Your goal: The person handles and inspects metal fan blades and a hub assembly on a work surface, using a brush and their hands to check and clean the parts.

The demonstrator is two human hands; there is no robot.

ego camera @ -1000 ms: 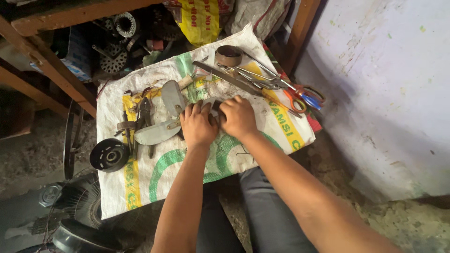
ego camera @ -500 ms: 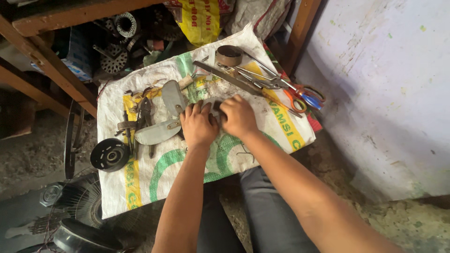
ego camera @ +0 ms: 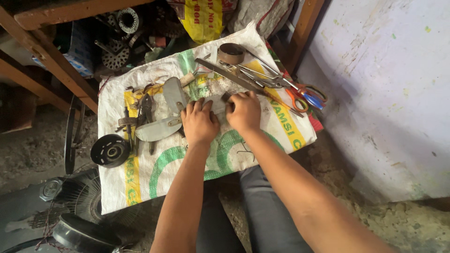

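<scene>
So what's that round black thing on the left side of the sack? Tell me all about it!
The black wheel-like disc is round, dark and dull, probably metal or hard plastic. It has a raised rim and a paler hub with a hole in the middle. It lies flat at the left edge of the white sack, partly over its edge. No hand touches it.

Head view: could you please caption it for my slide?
Both hands, left hand and right hand, press a small grey part on a printed sack.

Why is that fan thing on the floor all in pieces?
It looks taken apart: grey fan blades lie loose on the woven sack, a black round part hangs off its edge, and the wire fan guard sits alone on the floor.
</scene>
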